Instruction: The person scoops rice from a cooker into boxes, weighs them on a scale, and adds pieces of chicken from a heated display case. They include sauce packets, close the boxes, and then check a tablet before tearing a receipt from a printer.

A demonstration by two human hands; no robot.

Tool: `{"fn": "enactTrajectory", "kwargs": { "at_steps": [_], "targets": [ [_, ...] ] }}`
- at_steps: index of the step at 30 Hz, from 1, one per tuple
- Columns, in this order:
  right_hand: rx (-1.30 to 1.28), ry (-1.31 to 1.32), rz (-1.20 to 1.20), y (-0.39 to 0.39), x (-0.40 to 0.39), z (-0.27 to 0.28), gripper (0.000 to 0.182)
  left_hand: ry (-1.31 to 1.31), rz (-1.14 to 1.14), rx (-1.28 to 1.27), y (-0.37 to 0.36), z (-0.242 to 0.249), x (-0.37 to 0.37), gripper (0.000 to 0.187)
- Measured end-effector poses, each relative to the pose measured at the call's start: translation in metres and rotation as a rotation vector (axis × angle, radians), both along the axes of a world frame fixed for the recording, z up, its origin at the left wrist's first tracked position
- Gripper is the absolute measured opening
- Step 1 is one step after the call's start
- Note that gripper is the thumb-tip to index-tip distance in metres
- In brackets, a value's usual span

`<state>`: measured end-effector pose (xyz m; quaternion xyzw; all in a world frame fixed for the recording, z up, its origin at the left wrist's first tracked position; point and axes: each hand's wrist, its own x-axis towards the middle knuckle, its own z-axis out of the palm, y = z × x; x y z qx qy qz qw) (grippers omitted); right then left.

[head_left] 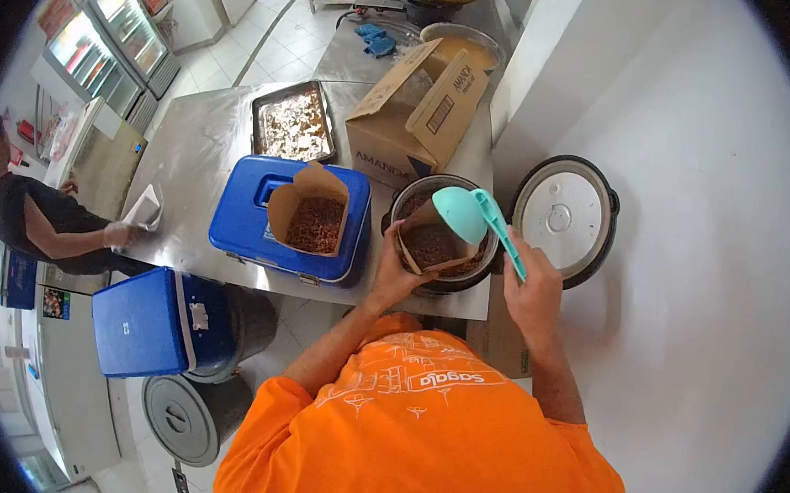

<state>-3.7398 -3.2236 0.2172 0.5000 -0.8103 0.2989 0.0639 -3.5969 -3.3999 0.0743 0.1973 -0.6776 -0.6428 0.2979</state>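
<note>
The open paper carton (422,219) sits right of the frame's centre, tilted over the pot (488,273), with dark, crumbly food inside. Its thin walls look light and likely to buckle if squeezed; the lower side, near the base, should be the firmest hold. Your left hand (393,276) is part-curled round its left side, thumb and fingers holding it. Your right hand (534,288) is wrapped round the handle of the teal scoop (460,213), which looks like light, stiff plastic, best gripped mid-handle. A pot lid (557,217) lies at right; left of centre, a filled carton (278,213) stands on the blue cooler (241,201).
</note>
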Motion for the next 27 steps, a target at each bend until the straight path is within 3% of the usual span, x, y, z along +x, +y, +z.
{"fn": "enactTrajectory", "kwargs": {
  "at_steps": [3, 5, 7, 8, 10, 12, 14, 17, 20, 23, 27],
  "targets": [
    [0.051, -0.013, 0.044, 0.001, -0.005, -0.003, 0.044, -0.050, 0.075, -0.160, 0.002, 0.000, 0.003, 0.109],
    [0.103, -0.057, 0.039, -0.001, -0.006, -0.009, 0.039, 0.083, 0.050, -0.035, 0.006, 0.006, 0.005, 0.108],
    [-0.126, -0.205, -0.019, 0.004, -0.016, 0.009, 0.034, 0.225, 0.046, 0.090, 0.007, 0.014, 0.003, 0.106],
    [-0.232, -0.292, -0.054, 0.013, -0.017, 0.019, 0.033, 0.078, 0.118, -0.109, 0.001, 0.015, 0.009, 0.107],
    [-0.269, -0.415, -0.323, 0.032, -0.027, 0.038, 0.024, 0.052, 0.153, -0.213, 0.000, 0.001, 0.018, 0.106],
    [-0.416, -0.483, -0.406, 0.059, -0.057, 0.033, 0.020, 0.091, 0.153, -0.252, -0.002, 0.001, 0.024, 0.106],
    [-0.526, -0.229, -0.499, 0.091, -0.101, 0.005, 0.026, 0.180, 0.121, -0.205, 0.005, 0.013, 0.033, 0.108],
    [-0.632, -0.248, -0.679, 0.099, -0.158, -0.025, 0.031, -0.007, 0.146, -0.195, 0.011, 0.014, 0.046, 0.105],
    [-0.865, -0.881, -0.506, 0.080, -0.206, -0.086, 0.033, 0.240, 0.066, 0.092, 0.025, 0.054, 0.057, 0.101],
    [-1.123, -1.290, -0.142, 0.036, -0.199, -0.103, 0.034, -0.019, 0.023, 0.278, 0.032, 0.073, 0.098, 0.105],
    [-0.737, -1.122, -0.238, -0.017, -0.149, -0.070, 0.037, -0.145, 0.128, 0.463, 0.054, 0.056, 0.171, 0.108]
  ]
}}
